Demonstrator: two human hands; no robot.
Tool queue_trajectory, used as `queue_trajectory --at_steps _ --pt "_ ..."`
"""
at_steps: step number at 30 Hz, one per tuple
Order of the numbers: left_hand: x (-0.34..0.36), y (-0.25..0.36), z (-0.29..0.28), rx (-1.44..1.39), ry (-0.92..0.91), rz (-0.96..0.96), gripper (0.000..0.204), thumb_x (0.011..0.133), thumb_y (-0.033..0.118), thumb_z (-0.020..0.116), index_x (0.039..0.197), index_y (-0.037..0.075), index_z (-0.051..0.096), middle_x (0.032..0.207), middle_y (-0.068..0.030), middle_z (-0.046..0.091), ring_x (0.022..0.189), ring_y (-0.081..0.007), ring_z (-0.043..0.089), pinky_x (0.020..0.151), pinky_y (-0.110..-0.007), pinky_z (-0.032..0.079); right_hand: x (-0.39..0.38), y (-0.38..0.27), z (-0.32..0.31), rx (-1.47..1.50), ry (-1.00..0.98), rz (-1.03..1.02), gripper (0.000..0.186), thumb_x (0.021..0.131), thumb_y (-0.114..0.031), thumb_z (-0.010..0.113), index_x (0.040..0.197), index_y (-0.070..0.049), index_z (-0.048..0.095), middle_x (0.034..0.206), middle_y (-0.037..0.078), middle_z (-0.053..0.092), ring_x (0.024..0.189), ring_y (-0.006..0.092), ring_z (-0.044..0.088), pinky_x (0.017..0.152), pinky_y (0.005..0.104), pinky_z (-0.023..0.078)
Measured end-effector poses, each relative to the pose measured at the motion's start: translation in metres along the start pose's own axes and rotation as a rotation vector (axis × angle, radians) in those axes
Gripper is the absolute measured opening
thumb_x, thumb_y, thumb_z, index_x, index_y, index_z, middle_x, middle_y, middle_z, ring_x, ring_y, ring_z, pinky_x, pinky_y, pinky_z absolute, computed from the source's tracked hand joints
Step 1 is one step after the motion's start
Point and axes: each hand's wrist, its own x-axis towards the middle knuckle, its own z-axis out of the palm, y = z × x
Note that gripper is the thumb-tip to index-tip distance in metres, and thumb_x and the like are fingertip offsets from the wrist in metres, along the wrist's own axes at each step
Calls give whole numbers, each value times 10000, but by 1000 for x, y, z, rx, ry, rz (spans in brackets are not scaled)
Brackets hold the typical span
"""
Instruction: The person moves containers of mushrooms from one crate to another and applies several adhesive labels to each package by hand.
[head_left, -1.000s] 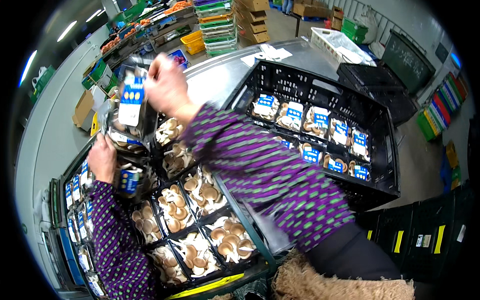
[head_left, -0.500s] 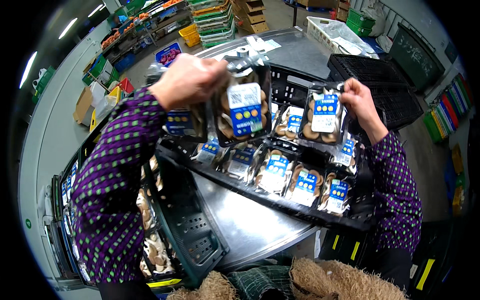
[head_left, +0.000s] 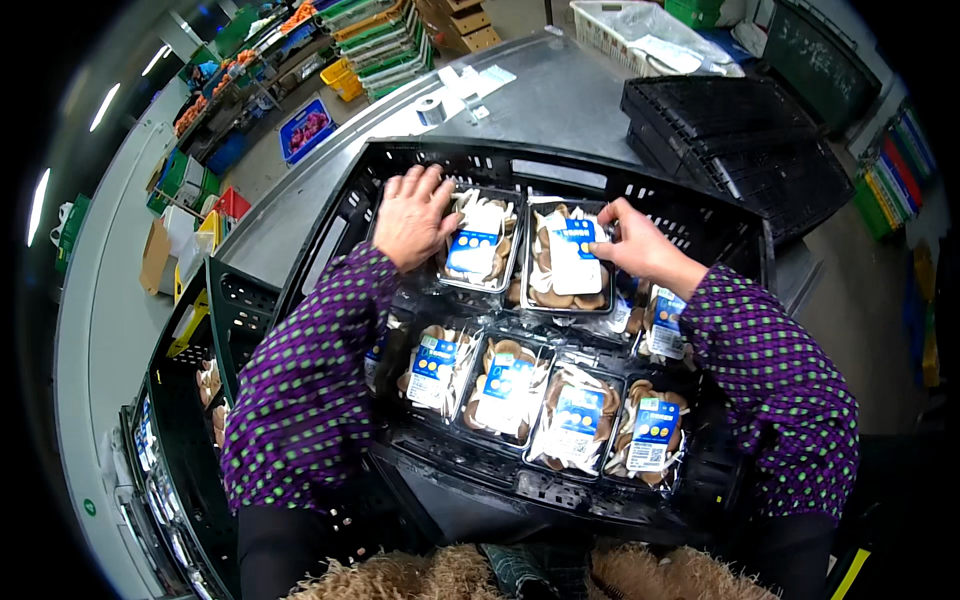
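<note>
A large black plastic crate [head_left: 570, 165] holds clear-wrapped packs of brown-capped mushrooms with blue-and-white labels. My left hand [head_left: 412, 218] lies with its fingers stretched out at the left edge of one mushroom pack [head_left: 478, 242] in the crate's far row. To its right, a second mushroom pack [head_left: 567, 258] sits slightly tilted on top of other packs. The fingers and thumb of my right hand [head_left: 645, 248] are closed on that pack's right edge. Several packs, including one mushroom pack [head_left: 508, 390], line the near row. What lies under my left palm is hidden.
A dark green crate [head_left: 235, 310] with mushrooms stands at the left. Stacked black crates [head_left: 730, 140] are at the far right, and a white basket [head_left: 650, 40] is behind them. A label roll [head_left: 430, 110] sits on the metal table [head_left: 560, 85].
Both hands have lowered the held mushroom packs into the crate's far row. The left fingers have opened out. The crate now appears nearer and squarer to me, covering more of the table.
</note>
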Motion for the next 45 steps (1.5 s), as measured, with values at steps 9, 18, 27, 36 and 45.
queue_trajectory --at_steps 9,18,27,36,45 --pt "-54 -4 26 -215 -348 -245 762 898 682 439 1509 236 352 1563 -171 293 1438 -404 249 1145 -580 143 17 -6 14 462 95 299 382 792 -42 749 1074 54 510 860 133 629 544 156 612 426 283 496" --pt "-94 -68 -213 -341 -225 -327 463 975 490 498 1155 100 670 1070 -127 693 964 -280 665 830 -390 517 -5 -51 -18 -60 -220 76 399 863 -262 703 1117 9 557 909 144 638 669 200 664 541 322 524" --pt "-458 -111 -429 118 -86 -1220 467 955 463 522 1072 47 698 965 -156 712 896 -316 677 782 -392 519 -58 -110 16 37 122 -425 211 985 -164 585 1087 20 597 872 34 616 763 78 546 674 236 450" --pt "-723 -108 -480 386 -48 -1510 453 910 482 555 1073 83 692 1006 -160 697 957 -348 660 818 -425 514 -208 -380 205 225 -491 -691 142 937 -53 595 1060 18 608 937 25 634 839 77 588 759 221 474" --pt "-851 -70 -398 447 0 -1421 499 872 400 634 1211 37 589 1224 -167 587 1138 -348 541 933 -466 438 -221 -546 421 -40 -766 -914 437 929 -349 635 1077 62 635 888 130 691 780 166 650 706 311 527"
